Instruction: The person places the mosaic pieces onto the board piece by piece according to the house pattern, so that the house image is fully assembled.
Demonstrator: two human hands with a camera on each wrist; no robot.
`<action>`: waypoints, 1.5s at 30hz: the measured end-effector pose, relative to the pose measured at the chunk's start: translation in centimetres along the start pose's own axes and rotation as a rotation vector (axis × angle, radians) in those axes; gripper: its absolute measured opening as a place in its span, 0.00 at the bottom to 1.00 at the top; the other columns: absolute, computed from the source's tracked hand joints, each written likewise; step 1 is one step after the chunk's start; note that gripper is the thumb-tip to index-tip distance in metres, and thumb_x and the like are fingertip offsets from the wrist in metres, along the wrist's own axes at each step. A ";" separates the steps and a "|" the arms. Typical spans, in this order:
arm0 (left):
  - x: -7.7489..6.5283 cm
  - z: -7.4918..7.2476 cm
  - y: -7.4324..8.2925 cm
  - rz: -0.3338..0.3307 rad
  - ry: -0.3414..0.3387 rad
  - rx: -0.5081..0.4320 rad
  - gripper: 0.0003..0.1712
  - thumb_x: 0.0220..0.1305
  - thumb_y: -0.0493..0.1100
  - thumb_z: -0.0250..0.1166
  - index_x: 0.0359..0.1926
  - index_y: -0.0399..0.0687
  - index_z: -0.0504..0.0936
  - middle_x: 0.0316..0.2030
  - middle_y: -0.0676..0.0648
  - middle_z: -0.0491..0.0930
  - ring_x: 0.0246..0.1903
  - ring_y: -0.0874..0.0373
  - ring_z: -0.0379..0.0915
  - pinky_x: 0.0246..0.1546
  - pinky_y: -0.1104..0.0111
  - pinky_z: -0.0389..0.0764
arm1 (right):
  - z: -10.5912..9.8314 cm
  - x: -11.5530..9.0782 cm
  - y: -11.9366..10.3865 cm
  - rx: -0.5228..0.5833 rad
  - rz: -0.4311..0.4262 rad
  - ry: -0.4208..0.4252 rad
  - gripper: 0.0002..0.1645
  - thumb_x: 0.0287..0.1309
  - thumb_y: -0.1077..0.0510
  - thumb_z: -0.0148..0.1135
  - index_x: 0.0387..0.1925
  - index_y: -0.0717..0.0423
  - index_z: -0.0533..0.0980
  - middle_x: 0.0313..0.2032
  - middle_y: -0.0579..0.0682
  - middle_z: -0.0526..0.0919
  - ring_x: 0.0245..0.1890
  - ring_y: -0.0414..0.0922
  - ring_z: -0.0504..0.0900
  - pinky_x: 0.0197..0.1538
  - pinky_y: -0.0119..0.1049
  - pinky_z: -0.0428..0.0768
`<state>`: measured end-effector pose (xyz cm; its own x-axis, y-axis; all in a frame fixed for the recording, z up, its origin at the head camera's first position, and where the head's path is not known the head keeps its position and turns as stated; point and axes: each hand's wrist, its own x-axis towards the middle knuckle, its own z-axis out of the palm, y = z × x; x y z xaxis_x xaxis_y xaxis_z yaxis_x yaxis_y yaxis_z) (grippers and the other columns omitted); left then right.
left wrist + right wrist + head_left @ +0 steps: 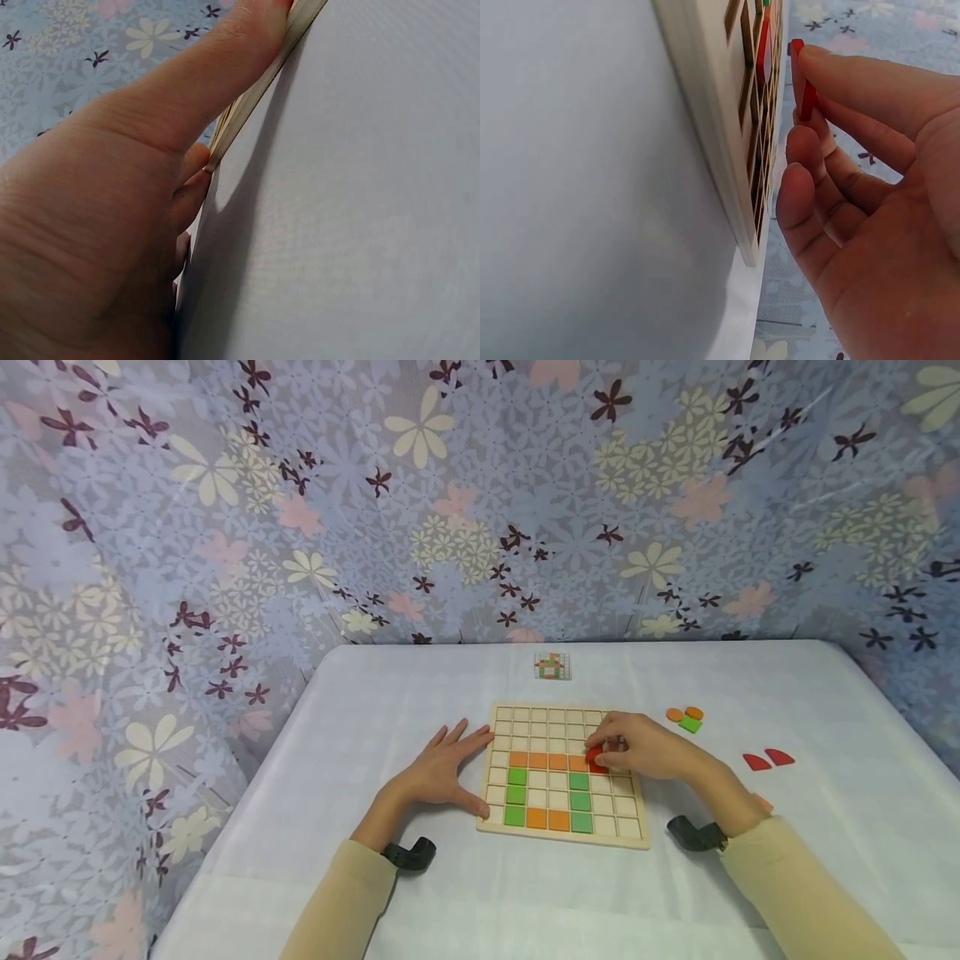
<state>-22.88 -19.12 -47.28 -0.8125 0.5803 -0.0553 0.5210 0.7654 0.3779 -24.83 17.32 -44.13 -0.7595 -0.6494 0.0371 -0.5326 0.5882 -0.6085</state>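
Note:
A wooden grid board [622,828] lies on the table, with orange, green and red square tiles set in some of its cells. With fingers spread, my left hand [442,772] touches the board's left edge, thumb near the front corner. My right hand [648,747] is over the board's right side, pinching a thin red piece [804,82] between thumb and index finger. In the right wrist view this piece stands on edge, apart from the board. Just below it in the head view is a red tile [598,768] at the right end of the orange row.
Right of the board lie two orange round pieces [675,715], a green tile [691,724] and two red quarter-circle pieces [757,762]. An orange piece [763,802] is partly hidden by the right forearm. A small pattern card [552,667] lies behind the board, before a flowered curtain [480,527].

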 end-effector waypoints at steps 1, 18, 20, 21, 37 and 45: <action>0.0 0.0 0.0 -0.002 -0.002 0.001 0.72 0.29 0.84 0.65 0.75 0.62 0.51 0.74 0.61 0.45 0.73 0.52 0.30 0.70 0.56 0.32 | 0.1 0.1 -0.1 0.000 -0.002 -0.002 0.14 0.59 0.56 0.67 0.47 0.49 0.83 0.40 0.42 0.78 0.32 0.41 0.73 0.34 0.34 0.76; 0.0 -0.2 0.0 0.014 0.000 -0.003 0.72 0.30 0.83 0.66 0.75 0.60 0.52 0.74 0.59 0.46 0.73 0.51 0.31 0.70 0.55 0.32 | 1.3 2.5 -1.5 -0.025 -0.076 0.003 0.17 0.59 0.55 0.67 0.50 0.54 0.82 0.38 0.42 0.78 0.32 0.38 0.74 0.35 0.34 0.77; 0.1 -0.2 0.0 0.010 -0.001 -0.001 0.72 0.30 0.83 0.66 0.75 0.60 0.52 0.74 0.60 0.46 0.73 0.52 0.30 0.70 0.55 0.32 | 1.3 2.5 -1.7 -0.016 -0.073 0.006 0.17 0.59 0.55 0.67 0.49 0.54 0.82 0.38 0.43 0.78 0.32 0.39 0.74 0.35 0.34 0.77; 0.1 -0.2 0.0 0.009 -0.001 0.000 0.72 0.30 0.83 0.66 0.75 0.61 0.52 0.74 0.60 0.46 0.73 0.52 0.30 0.70 0.55 0.32 | 1.3 2.5 -1.7 -0.009 -0.073 0.005 0.17 0.59 0.55 0.67 0.49 0.55 0.82 0.38 0.43 0.78 0.32 0.39 0.74 0.34 0.34 0.77; 0.1 0.1 -0.2 -0.005 0.005 0.008 0.71 0.29 0.83 0.66 0.75 0.63 0.52 0.73 0.64 0.44 0.73 0.54 0.29 0.70 0.57 0.31 | 1.6 3.9 -3.0 -0.013 -0.100 0.006 0.15 0.59 0.55 0.67 0.48 0.53 0.83 0.39 0.42 0.78 0.32 0.38 0.75 0.35 0.35 0.77; 0.2 0.1 -0.1 -0.004 0.000 0.016 0.71 0.30 0.84 0.65 0.75 0.64 0.51 0.73 0.64 0.44 0.73 0.53 0.30 0.70 0.57 0.32 | 2.0 4.7 -3.7 -0.032 -0.115 0.000 0.15 0.60 0.55 0.66 0.48 0.54 0.83 0.40 0.43 0.79 0.32 0.37 0.75 0.36 0.35 0.77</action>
<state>-23.04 -19.07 -47.46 -0.8147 0.5771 -0.0571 0.5214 0.7721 0.3633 -25.64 11.09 -43.30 -0.6926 -0.7136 0.1053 -0.6280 0.5248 -0.5745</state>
